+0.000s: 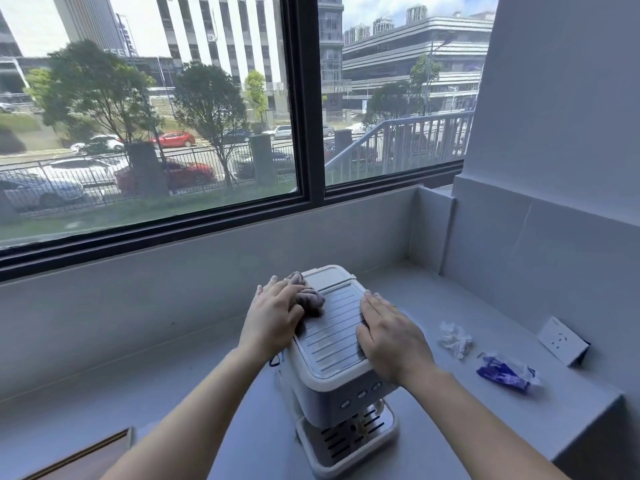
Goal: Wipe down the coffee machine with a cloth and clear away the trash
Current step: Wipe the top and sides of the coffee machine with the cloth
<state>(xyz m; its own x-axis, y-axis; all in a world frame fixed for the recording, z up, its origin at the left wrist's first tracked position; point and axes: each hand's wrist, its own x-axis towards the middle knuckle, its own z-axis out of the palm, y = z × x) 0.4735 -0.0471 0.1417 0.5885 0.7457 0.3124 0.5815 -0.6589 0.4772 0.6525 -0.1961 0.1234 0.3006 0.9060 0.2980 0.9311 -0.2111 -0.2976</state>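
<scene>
A white coffee machine [332, 344] stands on the grey counter [450, 427], its ribbed metal top facing up. My left hand [273, 317] presses a crumpled brownish cloth [310, 296] onto the machine's top left side, fingers mostly straight over it. My right hand [388, 334] lies flat on the right edge of the top. To the right on the counter lie a crumpled white tissue [455, 339] and a blue and white wrapper [507, 372].
A white power socket [562, 339] sits on the counter at the far right, near the wall. A large window runs behind the counter ledge. A brown wooden edge [86, 455] shows at the bottom left.
</scene>
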